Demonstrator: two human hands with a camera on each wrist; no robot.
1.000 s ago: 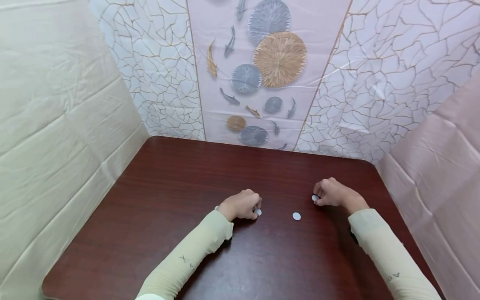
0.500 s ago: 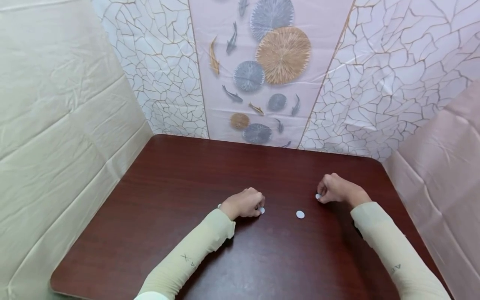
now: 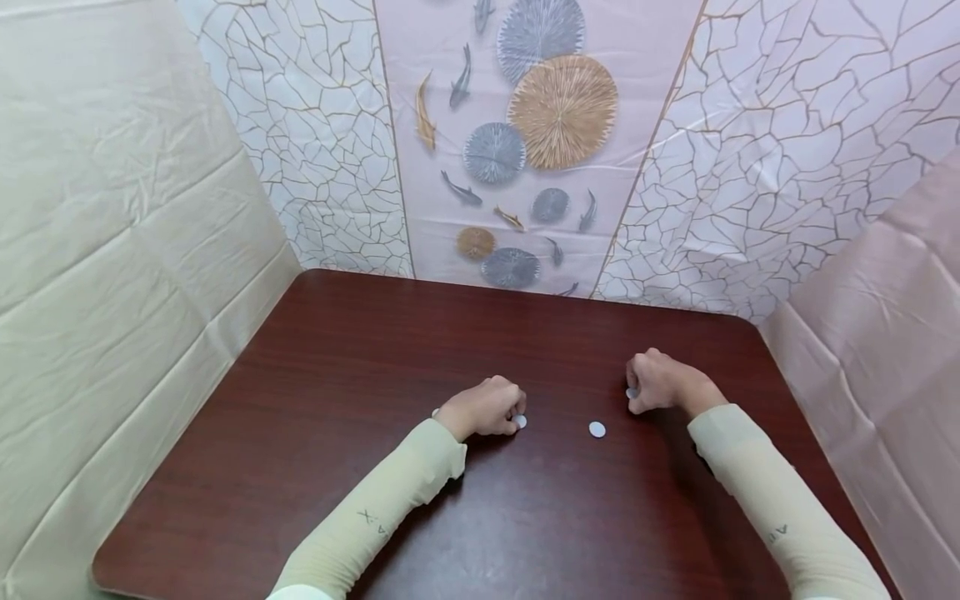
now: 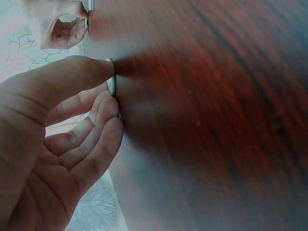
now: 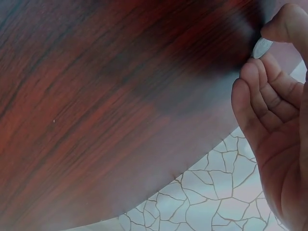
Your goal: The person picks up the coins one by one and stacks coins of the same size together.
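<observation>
My left hand (image 3: 483, 409) is near the table's middle, pinching a small round white disc (image 3: 521, 422) between thumb and fingertips. In the left wrist view this disc (image 4: 111, 77) shows nearly edge-on, right at the tabletop. Farther right, my right hand (image 3: 663, 383) pinches another white disc (image 3: 631, 393), largely covered by the fingers. The right wrist view shows that disc (image 5: 262, 47) tilted between thumb and index finger, close to the wood. Between the two hands a third white disc (image 3: 597, 429) lies flat on the table.
The dark red-brown table (image 3: 360, 350) has rounded corners. A sliver of something white (image 3: 435, 412) peeks out behind my left wrist. Patterned cloth (image 3: 495, 192) hangs along the back edge, and plain pale cloth (image 3: 135, 275) borders the left side.
My right hand's fingers have drawn closer round their disc and the hand has shifted slightly left. The left hand and the loose disc have stayed in place; the head view sways slightly.
</observation>
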